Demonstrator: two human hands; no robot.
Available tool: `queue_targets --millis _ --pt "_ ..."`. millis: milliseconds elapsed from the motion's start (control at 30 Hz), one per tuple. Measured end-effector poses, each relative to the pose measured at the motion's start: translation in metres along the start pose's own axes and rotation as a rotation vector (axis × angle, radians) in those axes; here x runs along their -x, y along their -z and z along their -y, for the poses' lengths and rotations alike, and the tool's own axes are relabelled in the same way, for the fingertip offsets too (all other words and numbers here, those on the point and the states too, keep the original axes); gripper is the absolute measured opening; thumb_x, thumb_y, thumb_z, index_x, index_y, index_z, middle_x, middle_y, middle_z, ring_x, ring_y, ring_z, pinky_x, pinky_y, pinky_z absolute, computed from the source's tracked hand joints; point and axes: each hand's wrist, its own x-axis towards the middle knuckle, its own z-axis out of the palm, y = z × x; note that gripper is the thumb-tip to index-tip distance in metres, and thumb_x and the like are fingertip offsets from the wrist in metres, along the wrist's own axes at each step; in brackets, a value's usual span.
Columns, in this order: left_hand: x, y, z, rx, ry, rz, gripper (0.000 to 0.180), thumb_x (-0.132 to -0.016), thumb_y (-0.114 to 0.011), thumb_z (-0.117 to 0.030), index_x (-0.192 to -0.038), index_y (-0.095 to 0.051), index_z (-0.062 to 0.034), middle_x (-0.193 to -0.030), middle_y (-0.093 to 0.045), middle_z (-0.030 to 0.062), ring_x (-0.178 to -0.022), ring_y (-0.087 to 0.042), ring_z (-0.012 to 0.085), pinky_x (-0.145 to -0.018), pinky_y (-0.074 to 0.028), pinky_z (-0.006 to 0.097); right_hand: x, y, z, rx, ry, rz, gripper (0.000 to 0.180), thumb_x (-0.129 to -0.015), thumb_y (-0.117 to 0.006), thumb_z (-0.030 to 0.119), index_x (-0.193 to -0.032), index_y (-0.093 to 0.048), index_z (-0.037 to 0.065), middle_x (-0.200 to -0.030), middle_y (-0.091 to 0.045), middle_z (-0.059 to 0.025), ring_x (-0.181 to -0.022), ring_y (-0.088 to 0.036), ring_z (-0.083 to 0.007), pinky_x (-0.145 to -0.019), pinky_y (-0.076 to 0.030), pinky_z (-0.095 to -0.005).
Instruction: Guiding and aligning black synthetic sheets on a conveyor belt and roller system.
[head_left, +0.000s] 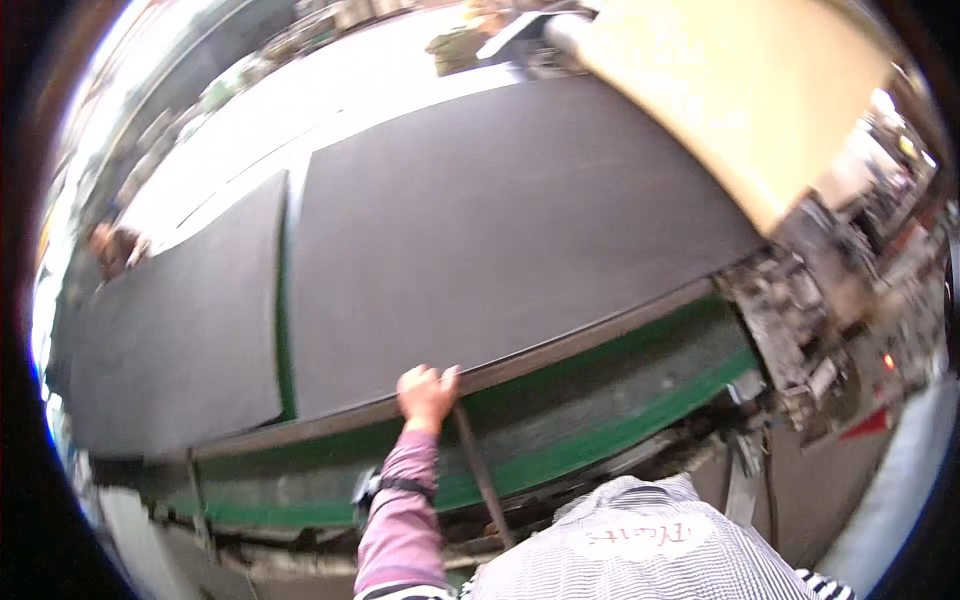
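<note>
My left hand [428, 397] is at the near edge of a large black sheet [500, 230], its fingers curled over the edge, closed on it. The sheet lies flat on a long machine bed with a green side rail [600, 400]. To the left, a second black sheet [190, 330] lies across a narrow gap from the first. On my left forearm, in a purplish sleeve, there is a dark strap with a small device [368, 492] at the wrist. My right hand is outside the picture; only a bit of striped sleeve [825, 585] shows at the lower right.
A wide tan sheet [740, 90] slopes over the far right of the bed. Grimy machine parts [800, 310] stand at the bed's right end. Another person [115, 250] is at the far left edge. A slanting metal bar [482, 470] stands below my hand.
</note>
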Motion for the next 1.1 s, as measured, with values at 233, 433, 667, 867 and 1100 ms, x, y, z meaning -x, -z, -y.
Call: queue_targets --millis 233,433,667,867,1100 --pt "-0.014 -0.008 -0.109 0.109 0.037 0.096 0.054 -0.085 -0.055 -0.054 -0.071 -0.068 -0.0031 -0.076 -0.063 0.0151 -0.079 -0.06 0.0311 -0.074 -0.045 0.042 -0.025 0.03 -0.014 -0.048 -0.07 -0.059 0.033 -0.082 -0.053 0.031 -0.095 -0.072 0.008 -0.097 -0.07 -0.0145 -0.094 -0.066 -0.0345 -0.079 -0.052 -0.0463" --pt "-0.054 0.02 -0.061 0.469 -0.007 -0.283 0.022 -0.082 -0.066 -0.026 -0.092 -0.066 -0.0065 -0.098 -0.064 0.0111 -0.098 -0.058 0.0301 -0.087 -0.045 0.041 -0.027 0.042 -0.03 -0.011 -0.093 -0.045 0.033 -0.081 -0.053 0.031 -0.094 -0.072 0.007 -0.096 -0.07 -0.0153 -0.093 -0.066 -0.035 -0.08 -0.052 -0.0459" --pt "-0.011 0.01 0.145 -0.001 0.495 0.094 0.035 -0.074 -0.07 -0.033 -0.099 -0.062 -0.0089 -0.104 -0.058 0.0119 -0.103 -0.052 0.0315 -0.088 -0.046 0.044 -0.045 0.085 -0.025 0.319 0.175 -0.179 0.033 -0.08 -0.054 0.032 -0.088 -0.071 0.005 -0.092 -0.068 -0.0183 -0.088 -0.065 -0.0365 -0.078 -0.052 -0.0446" --pt "-0.01 0.008 0.085 0.077 0.206 0.174 0.029 -0.077 -0.069 -0.032 -0.095 -0.065 -0.0092 -0.102 -0.059 0.0113 -0.098 -0.055 0.031 -0.084 -0.048 0.042 0.03 0.268 0.257 -0.069 1.001 -0.827 0.016 -0.085 -0.062 0.021 -0.096 -0.066 0.01 -0.09 -0.066 -0.0096 -0.082 -0.064 -0.0285 -0.072 -0.051 -0.0383" --pt "-0.026 -0.013 0.004 0.337 0.039 0.152 0.033 -0.081 -0.067 -0.032 -0.098 -0.069 -0.0041 -0.101 -0.064 0.0133 -0.098 -0.058 0.0297 -0.088 -0.047 0.04 -0.037 0.324 0.46 0.134 1.081 -0.982 0.016 -0.078 -0.056 0.019 -0.091 -0.062 0.012 -0.092 -0.06 -0.0091 -0.089 -0.062 -0.0287 -0.08 -0.049 -0.0407"
